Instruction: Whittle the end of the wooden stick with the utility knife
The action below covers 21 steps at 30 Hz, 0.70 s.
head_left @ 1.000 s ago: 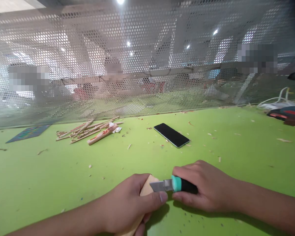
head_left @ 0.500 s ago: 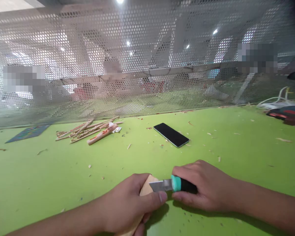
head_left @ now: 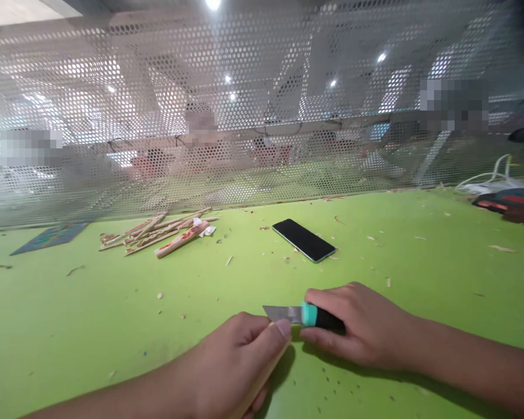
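My right hand (head_left: 362, 326) is closed round the black and teal handle of a utility knife (head_left: 309, 315). Its blade points left, just beyond the thumb tip of my left hand (head_left: 240, 361). My left hand is wrapped round a pale piece of wood (head_left: 273, 365); only its edge shows below the thumb, and the rest is hidden by the fingers. The left thumb lies close against the near side of the blade; whether they touch is unclear.
A phone (head_left: 304, 240) lies on the green table (head_left: 113, 314) beyond my hands. Carved sticks (head_left: 152, 231) and a patterned sheet (head_left: 50, 237) are at the back left, a power tool (head_left: 513, 201) at the far right. Wood shavings are scattered about. A perforated screen (head_left: 244, 105) stands behind.
The knife and my right hand have moved slightly up and left. My left hand has turned, its thumb is higher, and the wood's pale top face no longer shows.
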### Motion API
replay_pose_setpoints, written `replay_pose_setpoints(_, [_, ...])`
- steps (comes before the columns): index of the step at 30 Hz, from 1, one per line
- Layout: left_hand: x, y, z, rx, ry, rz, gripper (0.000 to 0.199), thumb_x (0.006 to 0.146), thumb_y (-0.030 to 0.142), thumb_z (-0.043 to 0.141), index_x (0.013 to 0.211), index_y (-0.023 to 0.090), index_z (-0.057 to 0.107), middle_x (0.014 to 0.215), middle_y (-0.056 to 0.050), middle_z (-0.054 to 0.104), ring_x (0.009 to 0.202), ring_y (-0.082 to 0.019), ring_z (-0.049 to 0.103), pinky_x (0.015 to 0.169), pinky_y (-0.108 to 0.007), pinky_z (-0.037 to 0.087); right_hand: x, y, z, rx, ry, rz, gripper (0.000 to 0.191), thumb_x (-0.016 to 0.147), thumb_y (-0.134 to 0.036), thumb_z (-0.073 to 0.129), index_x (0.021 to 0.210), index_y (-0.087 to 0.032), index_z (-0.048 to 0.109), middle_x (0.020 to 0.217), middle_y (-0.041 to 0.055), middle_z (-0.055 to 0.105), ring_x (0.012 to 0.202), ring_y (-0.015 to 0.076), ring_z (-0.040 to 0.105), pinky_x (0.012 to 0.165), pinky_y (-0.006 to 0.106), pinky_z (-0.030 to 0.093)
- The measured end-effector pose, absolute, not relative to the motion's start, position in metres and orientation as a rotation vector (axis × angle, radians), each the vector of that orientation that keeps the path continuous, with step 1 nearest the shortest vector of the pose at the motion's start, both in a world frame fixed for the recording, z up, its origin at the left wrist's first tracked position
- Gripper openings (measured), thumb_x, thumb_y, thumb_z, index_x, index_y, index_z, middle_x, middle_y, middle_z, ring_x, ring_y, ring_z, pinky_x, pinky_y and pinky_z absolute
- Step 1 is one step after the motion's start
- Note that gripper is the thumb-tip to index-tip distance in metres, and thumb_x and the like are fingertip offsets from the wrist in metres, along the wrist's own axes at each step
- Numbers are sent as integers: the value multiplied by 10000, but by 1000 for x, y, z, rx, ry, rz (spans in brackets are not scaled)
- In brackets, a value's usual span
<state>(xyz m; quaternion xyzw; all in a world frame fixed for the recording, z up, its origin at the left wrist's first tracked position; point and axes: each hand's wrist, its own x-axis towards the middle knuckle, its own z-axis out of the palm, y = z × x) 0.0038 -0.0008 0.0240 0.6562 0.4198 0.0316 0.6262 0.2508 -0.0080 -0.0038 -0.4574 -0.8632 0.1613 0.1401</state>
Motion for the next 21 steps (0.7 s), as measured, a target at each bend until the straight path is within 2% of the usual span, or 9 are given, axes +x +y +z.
replay_pose_setpoints(2, [5,-2,26,1538,1006,42,607,1016,701,323,722,197,491,438,63,439,326,-61,425,346,-124,348,251,-8,-4,-1344,-2489,458,525,997,-694,486,797,-211,541,629,-21,568,501,131,434,510,272,204])
replay_pose_setpoints(7, [5,-1,22,1465,968,84,579,977,755,364,903,210,545,475,74,478,310,-81,428,338,-158,382,251,-7,-5,-1357,-2476,474,520,994,-694,502,813,-209,557,652,-14,587,520,139,454,520,276,210])
replay_pose_setpoints(12, [0,12,13,1153,819,138,655,920,818,405,701,206,488,439,57,421,306,-73,397,316,-152,370,253,-2,5,-1460,-2320,671,545,1007,-704,467,807,-206,564,670,-8,591,570,158,510,535,270,277])
replay_pose_setpoints(15, [-5,25,7,882,766,162,626,905,839,389,749,237,455,487,68,444,290,-88,365,257,-185,365,254,0,11,-1524,-2244,768,533,1009,-699,472,822,-208,560,683,-21,562,598,156,496,548,269,296])
replay_pose_setpoints(19, [-7,34,1,875,709,72,627,944,821,305,777,240,470,503,54,477,282,-107,388,235,-209,370,252,1,14,-1528,-2262,772,543,988,-715,500,790,-210,532,664,-30,527,594,153,466,546,269,276])
replay_pose_setpoints(21, [-7,34,1,880,696,66,626,928,833,339,777,240,469,499,58,478,281,-106,385,232,-209,370,252,1,14,-1526,-2264,768,542,991,-712,497,788,-211,529,669,-28,531,601,155,471,551,268,279])
